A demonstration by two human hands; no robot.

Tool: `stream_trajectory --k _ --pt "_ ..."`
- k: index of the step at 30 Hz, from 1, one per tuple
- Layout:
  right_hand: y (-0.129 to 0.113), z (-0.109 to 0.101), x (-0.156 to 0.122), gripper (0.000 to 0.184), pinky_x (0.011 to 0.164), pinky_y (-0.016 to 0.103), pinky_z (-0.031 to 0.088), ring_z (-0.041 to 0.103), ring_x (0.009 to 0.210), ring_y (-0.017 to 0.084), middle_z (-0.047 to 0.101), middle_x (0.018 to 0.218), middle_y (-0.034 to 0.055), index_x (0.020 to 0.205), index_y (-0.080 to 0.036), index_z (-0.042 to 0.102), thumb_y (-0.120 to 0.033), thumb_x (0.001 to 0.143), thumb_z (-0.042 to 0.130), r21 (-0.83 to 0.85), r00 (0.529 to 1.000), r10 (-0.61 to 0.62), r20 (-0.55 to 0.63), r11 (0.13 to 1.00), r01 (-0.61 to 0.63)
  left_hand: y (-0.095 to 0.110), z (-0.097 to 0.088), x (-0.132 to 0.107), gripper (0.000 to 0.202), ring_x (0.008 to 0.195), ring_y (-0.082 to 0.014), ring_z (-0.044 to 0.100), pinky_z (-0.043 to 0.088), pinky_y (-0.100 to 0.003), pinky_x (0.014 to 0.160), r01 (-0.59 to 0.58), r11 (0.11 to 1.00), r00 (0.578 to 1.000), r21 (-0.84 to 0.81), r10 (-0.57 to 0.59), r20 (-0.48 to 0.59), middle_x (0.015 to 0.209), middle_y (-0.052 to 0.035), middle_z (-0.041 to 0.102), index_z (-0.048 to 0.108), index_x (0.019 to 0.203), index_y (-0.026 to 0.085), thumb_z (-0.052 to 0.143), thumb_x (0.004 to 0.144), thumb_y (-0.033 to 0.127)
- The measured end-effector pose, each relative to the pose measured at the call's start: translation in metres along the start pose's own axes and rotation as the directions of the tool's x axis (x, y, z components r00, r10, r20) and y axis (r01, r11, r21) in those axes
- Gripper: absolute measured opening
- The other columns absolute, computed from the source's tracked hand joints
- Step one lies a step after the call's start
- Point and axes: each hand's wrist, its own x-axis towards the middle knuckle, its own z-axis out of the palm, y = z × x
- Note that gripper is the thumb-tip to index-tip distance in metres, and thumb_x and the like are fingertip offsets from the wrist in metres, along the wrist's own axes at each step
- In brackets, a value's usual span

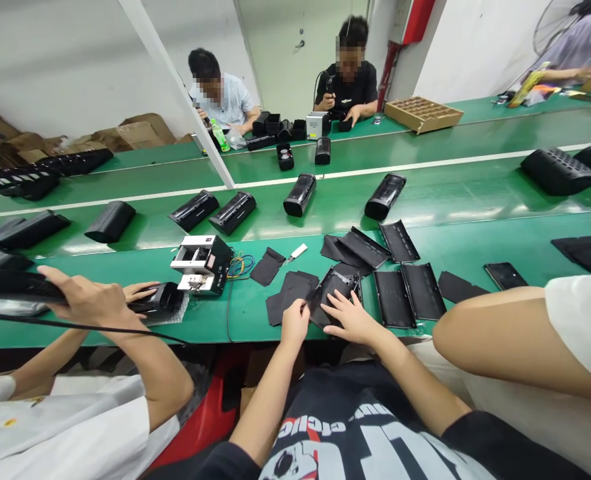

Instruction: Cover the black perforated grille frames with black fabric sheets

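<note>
In front of me a curved black plastic shell point(344, 280) lies on the green bench, with a thin black sheet point(320, 312) against it. My left hand point(296, 324) pinches the left edge of this sheet. My right hand point(351, 317) rests on the sheet and shell with its fingers spread. To the left is a pile of flat black sheets point(288, 293), and beyond it another black sheet point(267, 265). More black shells point(394, 298) lie open side up to the right, with others point(366, 248) behind.
Left, a small white-and-black machine point(202, 263) with wires stands near a co-worker's hands point(92, 297), which handle black housings. A conveyor point(260, 200) carries several black housings. A white-handled tool point(298, 252) and a phone point(506, 275) lie on the bench. Another person's arm point(500, 320) is close at right.
</note>
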Motion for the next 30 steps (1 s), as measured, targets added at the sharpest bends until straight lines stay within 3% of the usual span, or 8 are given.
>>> stream_trajectory --k 3,6,8,11,16,19,26,30 --pt "-0.008 -0.015 0.003 0.047 0.098 0.052 0.012 0.024 0.122 0.028 0.035 0.131 0.0095 0.116 -0.026 0.047 -0.047 0.074 0.046 0.105 0.983 0.038 -0.180 0.994 -0.020 0.006 -0.022 -0.001 0.014 0.048 -0.0115 0.048 0.038 -0.021 0.051 0.025 0.994 0.999 -0.109 -0.020 0.040 0.055 -0.0002 0.055 0.059 0.069 0.019 0.049 0.070 0.028" --pt "-0.001 -0.023 0.005 0.055 0.097 0.046 0.021 0.025 0.122 0.028 0.029 0.133 0.0107 0.119 -0.023 0.044 -0.040 0.068 0.056 0.300 0.832 0.328 -0.446 0.931 -0.207 0.015 -0.046 -0.004 0.016 0.048 -0.0110 0.046 0.037 -0.021 0.048 0.045 0.981 0.988 -0.187 -0.017 0.152 0.057 0.0000 0.056 0.061 0.068 0.017 0.052 0.066 0.030" --pt "0.009 -0.023 0.005 0.067 0.090 0.045 0.029 0.038 0.112 0.031 0.039 0.124 0.0130 0.118 -0.022 0.044 -0.036 0.056 0.067 0.487 0.764 0.512 -0.393 0.820 -0.300 0.020 -0.059 -0.005 0.017 0.050 -0.0111 0.046 0.036 -0.020 0.048 0.034 0.982 0.976 -0.186 0.007 0.218 0.058 -0.0002 0.057 0.063 0.067 0.017 0.054 0.065 0.032" --pt "0.021 -0.021 0.003 0.060 0.071 0.035 0.041 0.055 0.074 0.021 0.059 0.082 0.0038 0.101 -0.022 0.055 -0.027 0.044 0.074 0.668 0.814 0.560 -0.155 0.667 -0.331 0.024 -0.072 -0.006 0.018 0.050 -0.0104 0.045 0.035 -0.019 0.047 0.038 0.983 0.974 -0.178 0.004 0.229 0.057 -0.0003 0.057 0.064 0.063 0.017 0.057 0.062 0.033" --pt "0.017 -0.023 0.001 0.039 0.041 0.020 0.029 0.035 0.038 0.007 0.037 0.040 -0.0111 0.086 -0.018 0.059 -0.026 0.049 0.070 0.697 0.854 0.518 -0.043 0.628 -0.346 0.022 -0.073 -0.009 0.033 0.046 -0.0062 0.044 0.035 -0.017 0.045 0.206 0.850 0.978 -0.485 -0.170 0.117 0.058 0.0014 0.055 0.062 0.085 0.016 0.059 0.063 0.039" --pt "0.012 -0.029 0.002 0.036 0.037 0.020 0.024 0.033 0.035 0.007 0.035 0.039 -0.0114 0.085 -0.017 0.058 -0.027 0.052 0.069 0.699 0.841 0.540 -0.034 0.614 -0.366 0.018 -0.067 -0.013 0.043 0.050 -0.0059 0.049 0.037 -0.017 0.048 0.275 0.726 0.956 -0.630 -0.275 0.100 0.069 -0.0008 0.060 0.056 0.099 0.016 0.059 0.063 0.041" --pt "0.011 -0.041 0.005 0.027 0.050 0.024 0.034 0.043 0.050 0.011 0.051 0.054 -0.0036 0.079 -0.017 0.061 -0.034 0.058 0.064 0.618 0.810 0.551 -0.203 0.713 -0.330 0.016 -0.060 -0.017 0.063 0.081 -0.0145 0.057 0.042 -0.023 0.073 0.232 0.730 0.973 -0.644 -0.183 0.143 0.092 -0.0076 0.062 0.051 0.111 0.014 0.070 0.051 0.019" --pt "0.011 -0.041 0.005 0.028 0.071 0.030 0.041 0.055 0.074 0.016 0.062 0.080 0.0030 0.086 -0.017 0.060 -0.033 0.063 0.060 0.790 0.833 0.533 -0.148 0.571 -0.225 0.020 -0.061 -0.017 0.065 0.075 -0.0117 0.057 0.043 -0.020 0.067 0.250 0.699 0.968 -0.670 -0.203 0.149 0.092 -0.0068 0.062 0.050 0.113 0.015 0.070 0.051 0.018"
